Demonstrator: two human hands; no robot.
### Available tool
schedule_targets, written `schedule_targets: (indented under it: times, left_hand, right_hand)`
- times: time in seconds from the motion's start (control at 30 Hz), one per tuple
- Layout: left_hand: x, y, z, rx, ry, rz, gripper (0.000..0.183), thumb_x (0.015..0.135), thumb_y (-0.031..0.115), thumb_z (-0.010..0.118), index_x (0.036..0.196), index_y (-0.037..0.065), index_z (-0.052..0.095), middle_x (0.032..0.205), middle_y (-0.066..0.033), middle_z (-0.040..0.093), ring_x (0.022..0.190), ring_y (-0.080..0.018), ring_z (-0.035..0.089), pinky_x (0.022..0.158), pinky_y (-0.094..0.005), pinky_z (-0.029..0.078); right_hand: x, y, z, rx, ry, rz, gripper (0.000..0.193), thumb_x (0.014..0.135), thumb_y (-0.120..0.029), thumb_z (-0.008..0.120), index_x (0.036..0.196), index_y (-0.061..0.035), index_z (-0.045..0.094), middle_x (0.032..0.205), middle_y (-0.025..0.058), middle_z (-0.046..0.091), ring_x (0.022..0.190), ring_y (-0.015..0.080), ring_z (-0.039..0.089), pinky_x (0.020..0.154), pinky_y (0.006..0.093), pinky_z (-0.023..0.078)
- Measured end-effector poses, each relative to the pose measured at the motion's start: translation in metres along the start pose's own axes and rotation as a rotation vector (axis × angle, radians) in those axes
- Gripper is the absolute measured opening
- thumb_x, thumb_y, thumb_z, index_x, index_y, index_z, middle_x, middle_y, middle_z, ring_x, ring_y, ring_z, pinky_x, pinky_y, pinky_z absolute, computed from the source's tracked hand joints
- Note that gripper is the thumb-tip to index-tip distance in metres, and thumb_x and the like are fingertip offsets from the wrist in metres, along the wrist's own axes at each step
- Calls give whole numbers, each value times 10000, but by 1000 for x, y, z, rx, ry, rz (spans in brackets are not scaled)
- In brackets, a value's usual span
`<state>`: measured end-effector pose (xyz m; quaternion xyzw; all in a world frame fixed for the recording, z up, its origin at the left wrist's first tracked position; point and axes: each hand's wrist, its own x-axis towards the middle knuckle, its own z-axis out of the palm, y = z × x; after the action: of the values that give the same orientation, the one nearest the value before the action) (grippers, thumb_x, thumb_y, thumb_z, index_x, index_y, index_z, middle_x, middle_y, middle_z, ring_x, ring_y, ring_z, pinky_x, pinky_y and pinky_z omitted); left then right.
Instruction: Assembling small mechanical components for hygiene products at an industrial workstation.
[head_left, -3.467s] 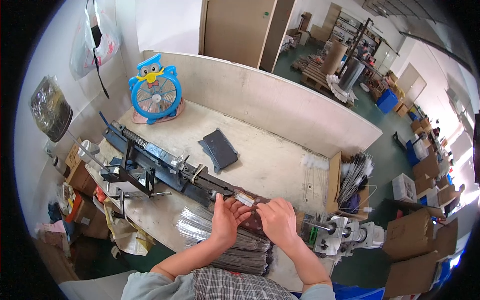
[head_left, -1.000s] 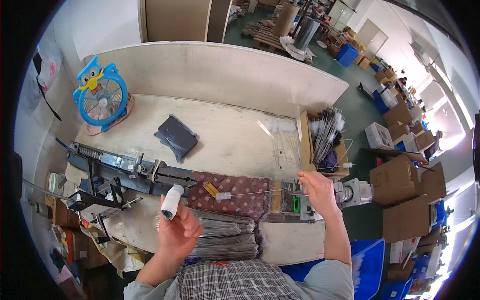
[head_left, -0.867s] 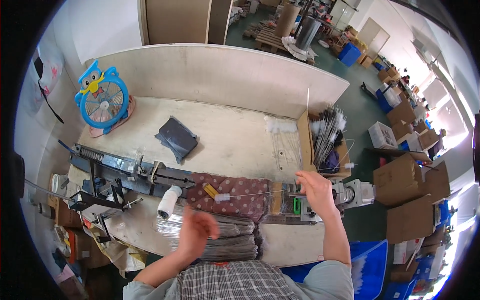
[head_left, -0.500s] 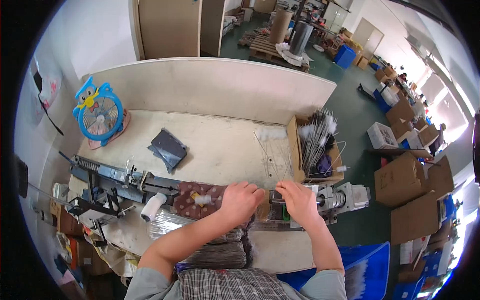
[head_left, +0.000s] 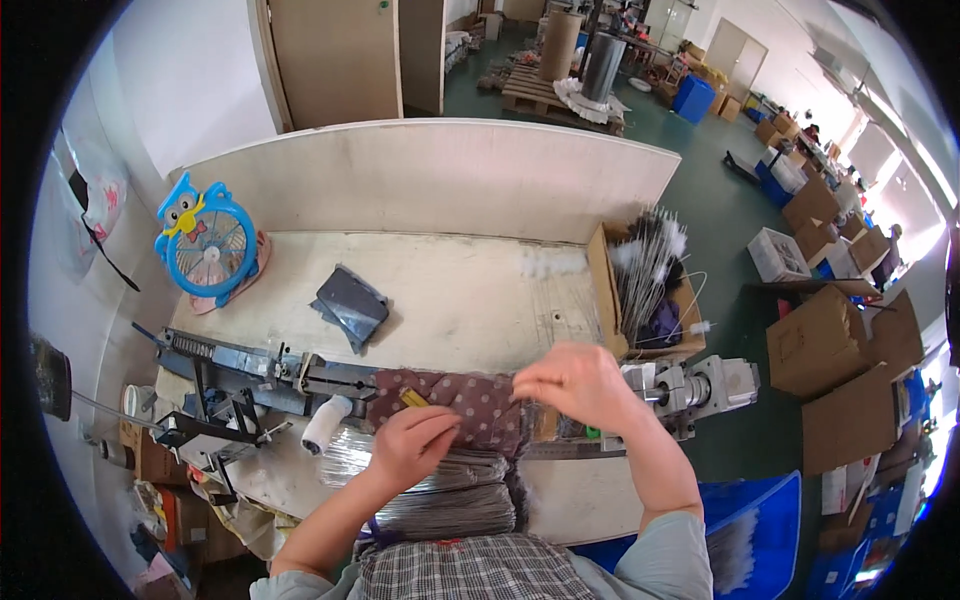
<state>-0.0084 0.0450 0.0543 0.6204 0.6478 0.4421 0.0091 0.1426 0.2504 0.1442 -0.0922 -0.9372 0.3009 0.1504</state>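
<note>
Wire bundle is lying lower centre of frame, long axis running roughly left-right, nearer left hand than right hand; both showing bent fingers, can't tell if gripping.

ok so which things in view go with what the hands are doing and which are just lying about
Likely part of the job, judging by closeness to the left hand and right hand:
- dotted cloth
- stacked wires
- white roll
- metal machine

Probably just lying about:
- blue fan
- dark flat object
- hanging plastic bag
</note>
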Motion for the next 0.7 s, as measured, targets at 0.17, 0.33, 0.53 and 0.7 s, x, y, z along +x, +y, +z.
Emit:
schedule_targets:
  times: [0.17, 0.33, 0.53, 0.7]
  left_hand:
    - [-46, -4, -35, 43, 160, -362, 129, 759, 28, 667, 886, 49, 670, 870, -111, 660, 782, -256, 645, 679, -321, 516]
    - [-77, 0, -48, -72, 272, -560, 115, 774, 4, 645, 885, 26, 663, 840, -112, 660, 759, -221, 650, 642, -291, 513]
    - [-54, 14, -29, -38, 203, -366, 142, 755, 6, 654, 895, 33, 666, 847, -111, 660, 775, -251, 642, 648, -314, 514]
    - [-57, 25, -18, 15, 172, -382, 151, 743, 10, 665, 892, 39, 668, 850, -112, 662, 778, -259, 643, 668, -322, 511]
  right_hand:
    - [11, 35, 11, -315, 46, 122, 149, 742, -250, 687, 777, -106, 700, 698, 58, 639, 692, 249, 590, 612, 352, 471]
    - [-1, 20, 0, -10, -340, 83, 166, 740, -252, 689, 800, -98, 707, 718, 65, 652, 666, 253, 601, 615, 345, 473]
    - [-3, 15, 1, -49, 15, 0, 166, 747, -256, 686, 801, -101, 708, 702, 68, 653, 639, 258, 604, 603, 356, 468]
    - [-15, 34, 10, -225, -155, 144, 122, 778, -280, 651, 790, -170, 703, 725, 52, 635, 714, 255, 597, 618, 371, 470]
